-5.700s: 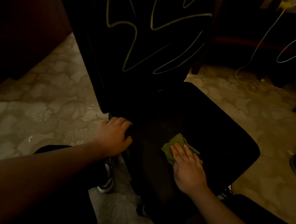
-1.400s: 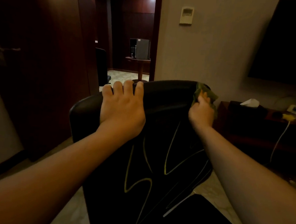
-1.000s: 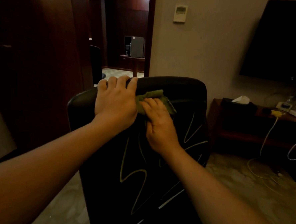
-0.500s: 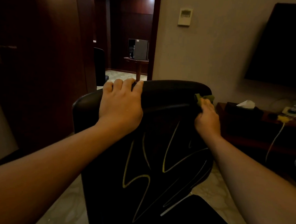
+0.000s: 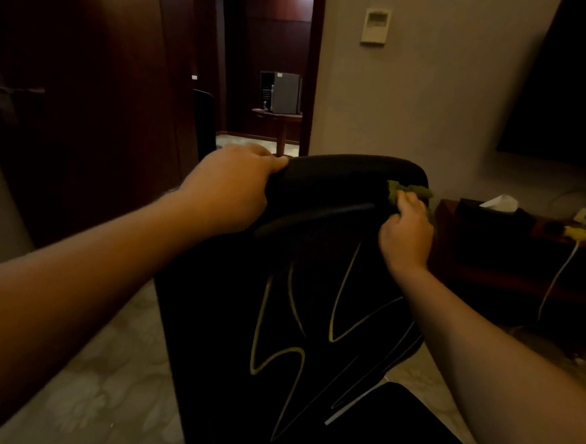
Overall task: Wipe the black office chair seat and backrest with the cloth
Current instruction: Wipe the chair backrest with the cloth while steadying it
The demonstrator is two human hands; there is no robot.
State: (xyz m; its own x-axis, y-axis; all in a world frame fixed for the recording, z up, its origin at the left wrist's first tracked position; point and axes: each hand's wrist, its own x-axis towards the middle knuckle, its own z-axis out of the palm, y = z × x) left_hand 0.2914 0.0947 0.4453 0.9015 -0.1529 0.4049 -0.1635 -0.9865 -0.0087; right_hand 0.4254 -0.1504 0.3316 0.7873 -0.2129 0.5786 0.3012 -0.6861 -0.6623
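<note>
The black office chair's backrest [image 5: 314, 291] stands upright in front of me, marked with yellow zigzag lines. Part of its seat [image 5: 409, 431] shows at the lower right. My left hand [image 5: 228, 190] grips the top edge of the backrest on the left side. My right hand [image 5: 406, 228] presses a green cloth [image 5: 406, 191] against the upper right corner of the backrest; most of the cloth is hidden under my fingers.
A low dark wooden table [image 5: 523, 242] stands to the right with a tissue box [image 5: 491, 208] and a yellow cable [image 5: 559, 269] hanging off it. A dark screen [image 5: 567, 84] hangs on the wall above. A dark door [image 5: 86, 106] stands left, an open doorway [image 5: 265, 83] behind.
About a second ago my right hand held the cloth beside my left hand at the top centre; it has swept right to the backrest's upper right corner. My left hand keeps its grip.
</note>
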